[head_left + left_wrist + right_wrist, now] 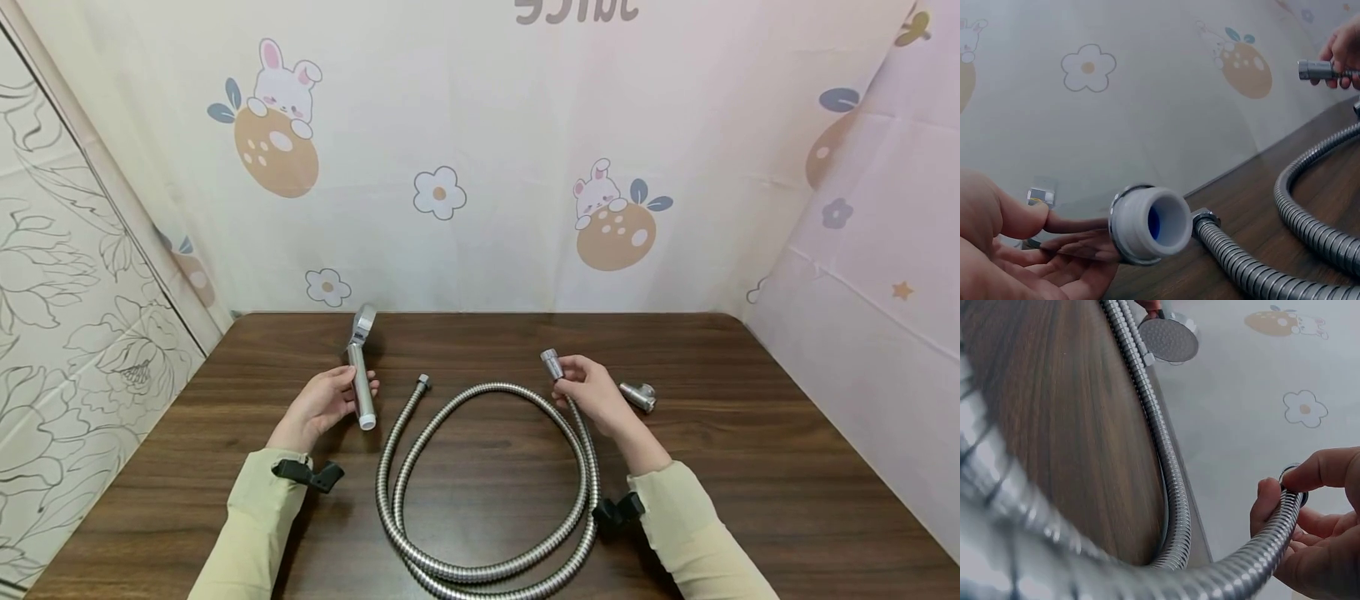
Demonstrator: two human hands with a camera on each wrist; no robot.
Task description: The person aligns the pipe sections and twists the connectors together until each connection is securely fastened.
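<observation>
A chrome handheld shower head [361, 375] is in my left hand [322, 402], thumb and fingers around its handle. Its white threaded end [1169, 222] points toward the left wrist camera, and its round face shows in the right wrist view. My right hand [595, 392] pinches the connector [552, 363] at one end of a coiled metal shower hose [495, 575], raised off the table. The hose's other end, a small nut [423, 382], lies between the hands. Just right of my right hand lies a small chrome fitting [637, 396].
Everything is on a dark wooden table [750, 467]. A patterned curtain [495, 275] hangs along the table's back edge, and a floral panel [82, 317] stands at the left. Hose loops spread over the table's middle toward its front.
</observation>
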